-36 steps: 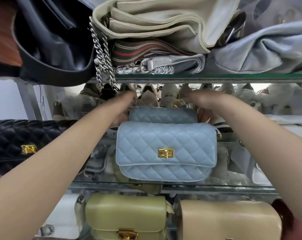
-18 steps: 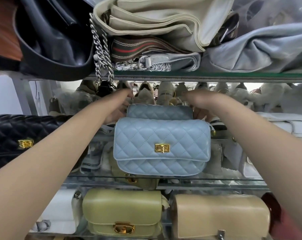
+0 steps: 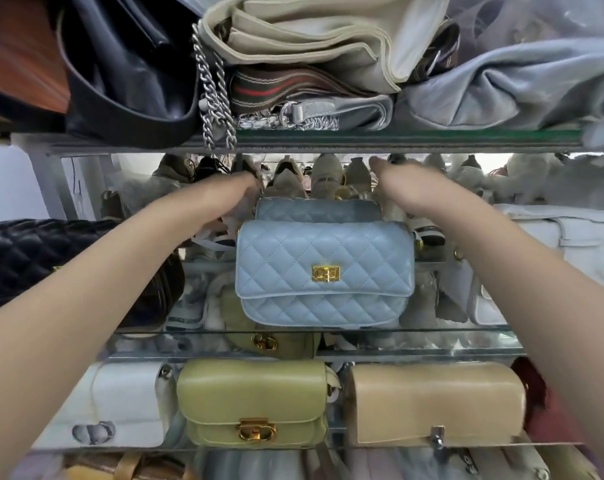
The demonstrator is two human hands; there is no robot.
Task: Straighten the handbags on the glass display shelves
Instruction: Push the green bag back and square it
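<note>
A light-blue quilted handbag (image 3: pixel 324 275) with a gold clasp stands at the front of the middle glass shelf (image 3: pixel 314 332). Right behind it stands a second blue quilted bag (image 3: pixel 317 211), only its top showing. My left hand (image 3: pixel 238 195) reaches past the front bag and holds the rear bag's left end, with the fingertips partly hidden. My right hand (image 3: pixel 401 180) hovers just above and behind the rear bag's right corner, blurred, its fingers stretched toward the back and off the bag.
A black quilted bag (image 3: pixel 33 258) sits left on the same shelf, a white bag (image 3: pixel 553 237) right. Above, the upper shelf edge (image 3: pixel 397 138) carries folded bags and a hanging chain (image 3: pixel 213 95). Below stand white (image 3: pixel 127 403), green (image 3: pixel 255 400) and beige bags (image 3: pixel 435 403). Shoes line the back.
My right hand has lifted off the rear bag's right end and moved up and back. The left hand stays at the left end. The camera view has shifted slightly down the shelves.
</note>
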